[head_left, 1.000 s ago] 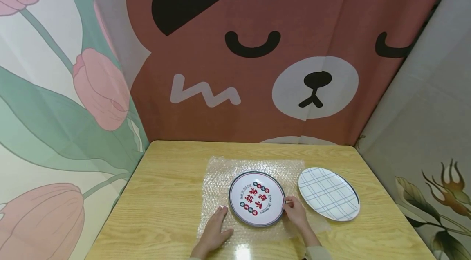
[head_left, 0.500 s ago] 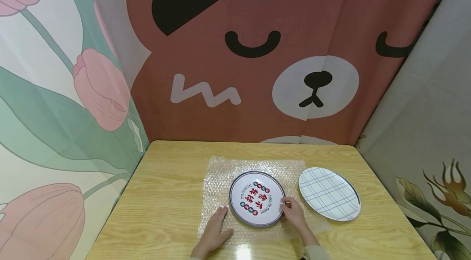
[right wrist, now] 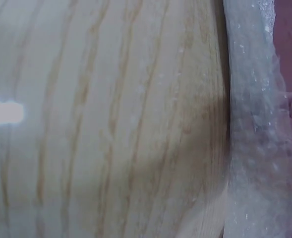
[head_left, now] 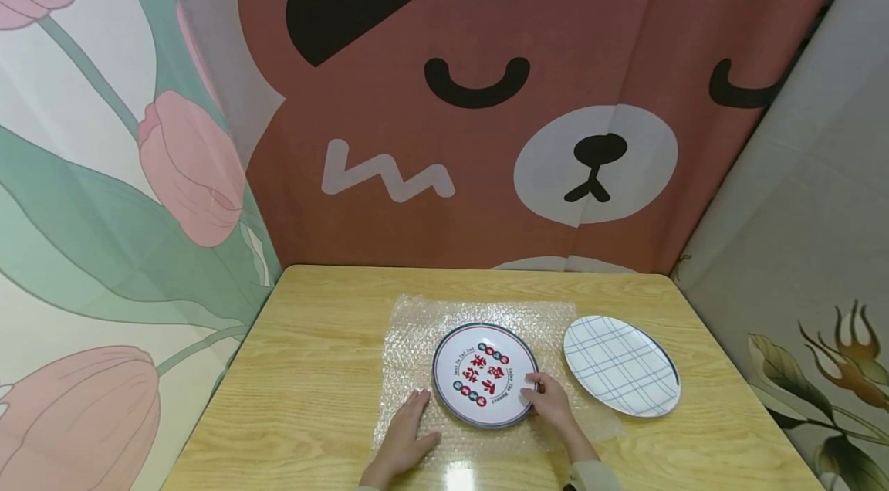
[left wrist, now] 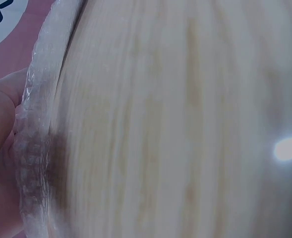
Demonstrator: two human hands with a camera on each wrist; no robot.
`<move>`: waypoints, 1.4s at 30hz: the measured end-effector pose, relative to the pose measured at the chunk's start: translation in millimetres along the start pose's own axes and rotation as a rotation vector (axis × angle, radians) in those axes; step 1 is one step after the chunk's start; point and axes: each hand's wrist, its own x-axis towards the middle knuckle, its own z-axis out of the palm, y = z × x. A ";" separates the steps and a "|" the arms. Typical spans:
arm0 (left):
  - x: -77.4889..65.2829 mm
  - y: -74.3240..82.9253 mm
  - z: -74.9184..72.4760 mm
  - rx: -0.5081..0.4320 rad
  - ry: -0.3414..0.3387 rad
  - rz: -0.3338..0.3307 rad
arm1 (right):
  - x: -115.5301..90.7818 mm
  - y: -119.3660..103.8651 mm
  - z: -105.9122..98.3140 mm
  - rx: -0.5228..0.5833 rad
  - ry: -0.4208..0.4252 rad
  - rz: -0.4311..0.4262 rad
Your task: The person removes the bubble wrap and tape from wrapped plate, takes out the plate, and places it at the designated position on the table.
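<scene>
A round white plate [head_left: 519,352] with a dark blue rim and red printed characters lies face up on a sheet of bubble wrap [head_left: 417,336]. My left hand [head_left: 403,433] rests on the wrap's front left part, fingers straight and thumb apart, with the fingertips near the plate. At the plate's right edge my right hand [head_left: 553,402] reaches over the rim, and two separated fingertips touch its upper face. The other right fingers are hidden. Both wrist views show mostly tabletop, with finger parts behind the raised-looking edge of the wrap [right wrist: 255,114].
To the right of the wrap, an oval-looking white plate [head_left: 620,364] with a blue grid pattern lies on the wooden table [head_left: 312,367]. A bear-print cloth [head_left: 389,236] hangs behind the table, with printed cloths at both sides.
My right fingertips have shifted slightly left, from the plate's right rim a little further onto its face. The plates, the wrap and my left hand stay where they were.
</scene>
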 end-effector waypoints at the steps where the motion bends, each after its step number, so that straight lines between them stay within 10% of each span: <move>1: 0.0 -0.1 0.1 0.001 0.000 -0.001 | -0.2 -0.3 0.0 -0.005 -0.001 -0.004; 42: -0.7 -0.7 1.0 -0.004 0.012 0.011 | -2.7 4.1 7.8 0.134 0.108 0.109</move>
